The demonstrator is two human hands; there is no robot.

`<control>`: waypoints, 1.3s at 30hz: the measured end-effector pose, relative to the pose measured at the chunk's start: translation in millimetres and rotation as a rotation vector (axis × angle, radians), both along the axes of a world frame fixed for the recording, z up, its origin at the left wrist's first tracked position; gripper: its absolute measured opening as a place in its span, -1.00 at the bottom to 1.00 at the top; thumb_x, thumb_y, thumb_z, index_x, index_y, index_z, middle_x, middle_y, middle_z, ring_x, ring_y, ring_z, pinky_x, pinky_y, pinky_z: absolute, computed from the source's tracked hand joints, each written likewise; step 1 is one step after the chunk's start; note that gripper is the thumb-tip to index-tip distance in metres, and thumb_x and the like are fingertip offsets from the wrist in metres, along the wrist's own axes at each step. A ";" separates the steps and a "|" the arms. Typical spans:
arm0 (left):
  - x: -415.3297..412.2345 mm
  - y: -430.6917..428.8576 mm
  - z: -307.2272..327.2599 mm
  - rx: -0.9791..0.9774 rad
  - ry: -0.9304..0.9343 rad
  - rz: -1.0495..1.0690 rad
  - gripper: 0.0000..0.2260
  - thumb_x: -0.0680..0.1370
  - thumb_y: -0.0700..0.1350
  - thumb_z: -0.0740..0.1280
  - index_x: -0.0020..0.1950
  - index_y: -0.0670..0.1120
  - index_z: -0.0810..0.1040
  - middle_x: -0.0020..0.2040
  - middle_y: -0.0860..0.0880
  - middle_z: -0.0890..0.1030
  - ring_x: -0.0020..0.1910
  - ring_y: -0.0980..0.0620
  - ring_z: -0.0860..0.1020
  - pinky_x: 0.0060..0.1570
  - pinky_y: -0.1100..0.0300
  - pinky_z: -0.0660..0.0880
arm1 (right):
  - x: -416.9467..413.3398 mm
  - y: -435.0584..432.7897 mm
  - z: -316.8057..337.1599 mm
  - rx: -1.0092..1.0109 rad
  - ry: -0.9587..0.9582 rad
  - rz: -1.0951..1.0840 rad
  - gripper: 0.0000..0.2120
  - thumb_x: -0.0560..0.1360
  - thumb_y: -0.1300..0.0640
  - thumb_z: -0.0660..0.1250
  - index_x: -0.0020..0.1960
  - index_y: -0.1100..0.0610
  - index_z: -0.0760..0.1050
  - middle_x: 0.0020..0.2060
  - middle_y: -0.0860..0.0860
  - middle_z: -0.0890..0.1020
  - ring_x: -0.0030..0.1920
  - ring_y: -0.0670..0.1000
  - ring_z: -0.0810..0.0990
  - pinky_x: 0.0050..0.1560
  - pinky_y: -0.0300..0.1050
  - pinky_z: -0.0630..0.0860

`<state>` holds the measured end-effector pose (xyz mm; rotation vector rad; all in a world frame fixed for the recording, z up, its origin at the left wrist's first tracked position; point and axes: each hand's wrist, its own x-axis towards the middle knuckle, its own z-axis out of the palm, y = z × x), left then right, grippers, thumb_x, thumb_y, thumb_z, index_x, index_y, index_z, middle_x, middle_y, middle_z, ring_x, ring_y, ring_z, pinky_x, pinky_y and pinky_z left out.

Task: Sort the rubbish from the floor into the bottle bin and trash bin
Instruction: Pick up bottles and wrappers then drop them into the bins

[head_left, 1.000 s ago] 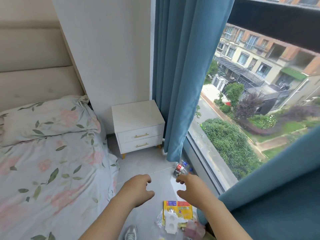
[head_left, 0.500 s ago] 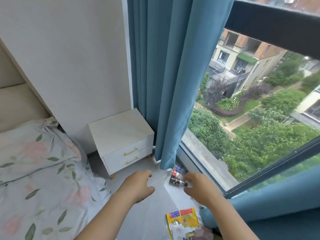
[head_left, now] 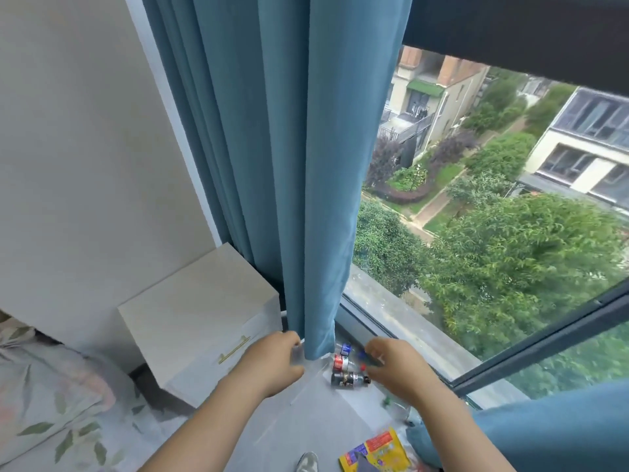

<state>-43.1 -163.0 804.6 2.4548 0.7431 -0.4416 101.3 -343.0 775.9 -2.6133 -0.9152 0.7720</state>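
Observation:
Three small bottles lie on the grey floor below the window: a dark one (head_left: pixel 349 379), a red-labelled one (head_left: pixel 340 362) and a blue-labelled one (head_left: pixel 345 349). My right hand (head_left: pixel 391 366) is at their capped ends, its fingers and thumb curled around a blue cap and a red cap. To the left of the bottles my left hand (head_left: pixel 272 362) hovers by the curtain hem, loosely curled and holding nothing. A yellow snack wrapper (head_left: pixel 371 451) lies on the floor near the bottom edge. No bin is in view.
A blue curtain (head_left: pixel 289 165) hangs down to the floor just behind the bottles. To its left stands a white nightstand (head_left: pixel 204 321), with a floral bed (head_left: pixel 51 386) further left. The window frame (head_left: pixel 391 332) runs along the right. A shoe (head_left: pixel 308 463) shows at the bottom.
The view has swung right and moved closer to the window. My right hand reached forward onto the bottles' cap ends. My left hand moved forward alongside it.

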 end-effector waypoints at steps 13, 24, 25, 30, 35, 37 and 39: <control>138.6 34.9 -10.1 0.003 0.063 -0.404 -0.66 0.51 0.03 0.27 0.27 0.01 0.45 0.18 0.03 0.52 0.14 0.00 0.51 0.11 0.14 0.47 | 57.7 2.9 -13.9 -0.010 0.054 -0.338 -0.68 0.44 0.09 0.30 0.18 0.03 0.53 0.11 -0.03 0.61 0.12 0.01 0.56 0.09 -0.11 0.51; 229.4 41.9 -39.1 0.035 0.132 -0.968 -0.63 0.53 0.00 0.23 0.33 0.01 0.41 0.29 0.02 0.48 0.23 -0.04 0.48 0.18 0.12 0.45 | 21.3 11.5 -44.9 0.083 0.183 -1.036 -0.65 0.40 0.12 0.33 0.18 0.02 0.54 0.06 -0.06 0.62 0.09 -0.05 0.56 0.08 -0.19 0.47; 233.2 39.0 -44.4 0.036 0.123 -1.009 -0.65 0.53 0.01 0.23 0.32 0.01 0.42 0.27 0.01 0.49 0.23 -0.04 0.48 0.19 0.12 0.44 | 13.5 12.7 -49.9 0.089 0.197 -1.087 -0.65 0.40 0.11 0.33 0.18 0.02 0.54 0.06 -0.06 0.62 0.06 -0.06 0.55 0.05 -0.21 0.46; 232.0 20.7 -79.3 0.018 0.156 -1.192 -0.71 0.49 -0.05 0.25 0.19 -0.06 0.49 0.18 -0.03 0.55 0.18 -0.05 0.50 0.12 0.15 0.46 | -31.3 16.9 -71.5 0.084 0.263 -1.289 -0.69 0.40 0.12 0.35 0.14 0.00 0.54 0.05 -0.05 0.61 0.00 -0.03 0.55 -0.13 -0.23 0.48; 227.6 5.1 -120.1 -0.012 0.204 -1.252 -0.63 0.48 -0.03 0.25 0.28 -0.01 0.46 0.23 -0.02 0.54 0.21 -0.03 0.50 0.17 0.17 0.42 | -57.1 11.5 -99.0 0.057 0.308 -1.387 -0.68 0.42 0.13 0.33 0.17 0.05 0.54 0.09 0.00 0.61 0.11 0.01 0.56 0.09 -0.14 0.48; 227.4 0.9 -138.7 -0.019 0.202 -1.252 -0.63 0.47 -0.02 0.26 0.28 -0.01 0.47 0.22 0.01 0.55 0.20 -0.02 0.51 0.16 0.16 0.44 | -61.3 7.5 -115.8 0.064 0.321 -1.401 -0.67 0.43 0.12 0.33 0.20 0.04 0.52 0.13 -0.03 0.60 0.13 -0.02 0.55 0.07 -0.18 0.45; 229.3 -2.8 -162.0 -0.018 0.198 -1.238 -0.63 0.47 -0.02 0.26 0.27 0.00 0.48 0.21 0.02 0.56 0.18 -0.01 0.52 0.15 0.16 0.45 | -61.4 2.3 -136.2 0.059 0.317 -1.411 -0.68 0.44 0.12 0.33 0.20 0.04 0.52 0.14 -0.04 0.60 0.14 -0.04 0.54 0.04 -0.20 0.44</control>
